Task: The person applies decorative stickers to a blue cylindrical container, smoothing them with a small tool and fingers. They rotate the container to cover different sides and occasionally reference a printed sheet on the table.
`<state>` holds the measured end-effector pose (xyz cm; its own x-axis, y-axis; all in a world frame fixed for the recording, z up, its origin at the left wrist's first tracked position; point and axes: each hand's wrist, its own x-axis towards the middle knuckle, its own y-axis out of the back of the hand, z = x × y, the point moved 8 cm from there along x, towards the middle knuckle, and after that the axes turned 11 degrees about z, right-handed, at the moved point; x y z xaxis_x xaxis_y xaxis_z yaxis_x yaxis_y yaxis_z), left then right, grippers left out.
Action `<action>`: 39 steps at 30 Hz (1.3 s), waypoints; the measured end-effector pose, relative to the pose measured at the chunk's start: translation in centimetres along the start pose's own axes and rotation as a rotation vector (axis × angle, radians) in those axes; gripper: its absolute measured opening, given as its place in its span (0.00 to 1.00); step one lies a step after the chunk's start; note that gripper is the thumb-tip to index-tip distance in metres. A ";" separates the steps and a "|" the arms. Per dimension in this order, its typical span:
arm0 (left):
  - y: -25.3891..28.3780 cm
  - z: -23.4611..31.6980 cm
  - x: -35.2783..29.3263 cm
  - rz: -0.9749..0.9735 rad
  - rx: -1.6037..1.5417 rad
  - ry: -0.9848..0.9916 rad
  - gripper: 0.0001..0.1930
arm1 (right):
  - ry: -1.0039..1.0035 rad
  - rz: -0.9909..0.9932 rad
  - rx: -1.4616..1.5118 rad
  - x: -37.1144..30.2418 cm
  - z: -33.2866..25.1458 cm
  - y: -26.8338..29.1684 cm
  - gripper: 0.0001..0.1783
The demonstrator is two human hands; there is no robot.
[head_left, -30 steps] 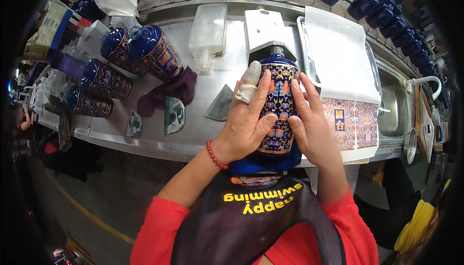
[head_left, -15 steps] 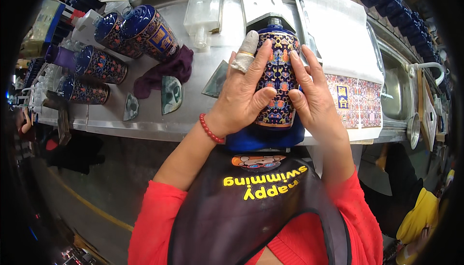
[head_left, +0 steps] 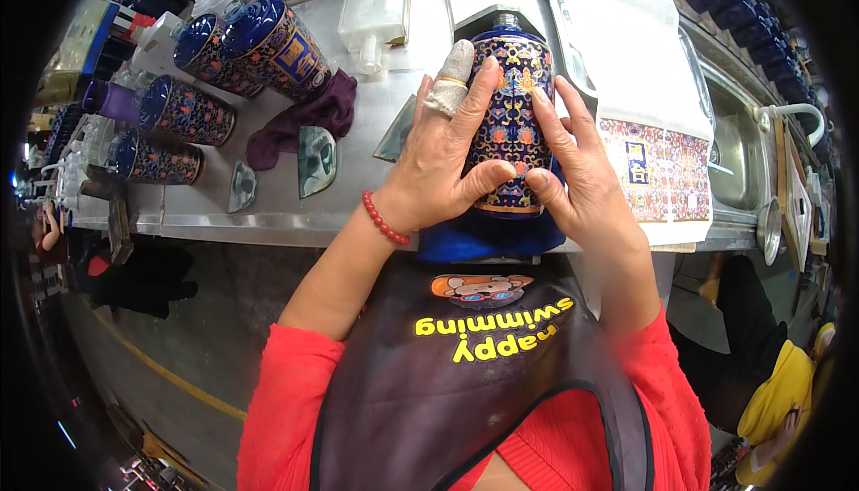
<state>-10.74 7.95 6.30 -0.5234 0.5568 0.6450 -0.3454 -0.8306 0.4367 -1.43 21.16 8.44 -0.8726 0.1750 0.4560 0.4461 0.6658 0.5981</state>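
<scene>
A dark blue bottle with a colourful floral pattern lies in front of me, its clear neck pointing away and its base toward me. My left hand lies along the bottle's left side, fingers stretched out and thumb over the lower front. A grey-white finger cover with a band sits on one of its fingers. My right hand rests on the right side with fingers spread and extended. Both thumbs touch the pattern near the base, tips close together. Blue cloth shows below the bottle.
Several patterned bottles stand at the left beside a purple cloth and cut glass-like pieces. A clear square bottle lies behind. Patterned printed sheets lie under white paper at right, before a metal sink.
Both thumbs have slid down the bottle toward its base and come closer together. The other fingers keep nearly the same places. The whole view has shifted slightly.
</scene>
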 end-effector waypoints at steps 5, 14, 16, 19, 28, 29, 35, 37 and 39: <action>-0.3 0.0 -0.1 -0.048 0.041 0.006 0.52 | -0.013 -0.030 0.002 -0.1 0.1 -0.1 0.41; -0.3 0.2 -0.1 -0.035 0.061 -0.013 0.54 | 0.009 -0.079 -0.020 -0.3 -0.2 -0.1 0.51; -0.3 0.3 -0.1 -0.027 0.066 -0.020 0.55 | 0.009 -0.093 -0.009 -0.4 -0.3 -0.1 0.52; -0.3 0.3 0.0 -0.026 0.073 -0.025 0.55 | 0.027 -0.100 -0.045 -0.5 -0.4 -0.1 0.54; -0.3 0.8 -1.7 -0.047 -0.003 0.040 0.57 | -0.142 -0.149 0.095 -1.0 0.6 -0.4 0.59; -0.4 0.8 -1.7 -0.059 -0.004 0.043 0.57 | -0.112 -0.138 0.078 -1.0 0.5 -0.3 0.58; -0.2 0.8 -1.8 -0.079 0.001 0.031 0.57 | -0.077 -0.139 0.118 -1.2 0.4 -0.1 0.55; 0.0 0.9 -1.8 -0.075 -0.033 0.040 0.58 | -0.130 -0.131 0.170 -1.3 0.8 0.0 0.53; -0.1 1.1 -2.0 -0.081 -0.001 0.074 0.58 | -0.115 -0.123 0.156 -1.4 0.7 0.1 0.52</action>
<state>-8.82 6.92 5.67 -0.5493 0.6206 0.5596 -0.3901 -0.7827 0.4850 -0.30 21.47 7.33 -0.9395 0.1612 0.3023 0.3064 0.7900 0.5310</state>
